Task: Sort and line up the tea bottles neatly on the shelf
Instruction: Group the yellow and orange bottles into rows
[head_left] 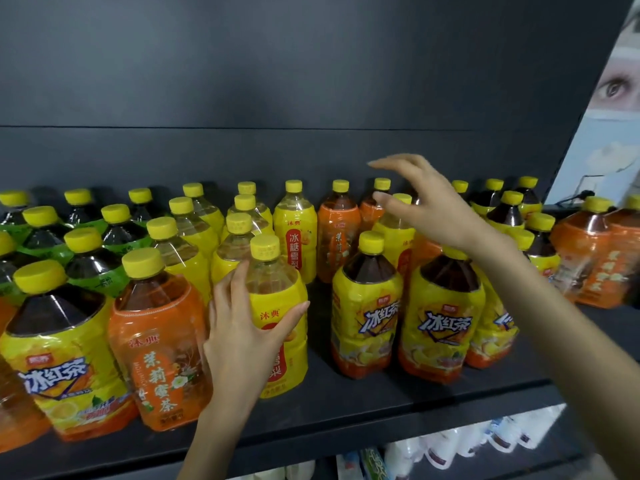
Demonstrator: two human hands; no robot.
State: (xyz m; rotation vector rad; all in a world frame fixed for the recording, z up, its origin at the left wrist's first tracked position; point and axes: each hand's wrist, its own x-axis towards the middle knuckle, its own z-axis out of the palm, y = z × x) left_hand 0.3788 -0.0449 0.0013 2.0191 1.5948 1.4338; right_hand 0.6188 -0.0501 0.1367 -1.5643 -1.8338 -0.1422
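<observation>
Many yellow-capped tea bottles stand on a dark shelf [346, 403]. My left hand [242, 337] grips a yellow pear-tea bottle [280, 306] at the front of the shelf, fingers and thumb curled round its body. Left of it stand an orange jasmine-tea bottle [159, 348] and a yellow iced-black-tea bottle [59, 351]. My right hand [426, 206] hovers open above the rear bottles, over an orange bottle [337, 230] and a yellow one [394, 237], holding nothing. Two iced-black-tea bottles [367, 306] [443, 317] stand in front on the right.
Green-labelled bottles [93, 258] fill the back left. Shrink-wrapped orange bottles [595, 258] sit at the far right. A gap in the row lies right of the gripped bottle. White packages [450, 445] fill the shelf below. A poster [609, 126] hangs at right.
</observation>
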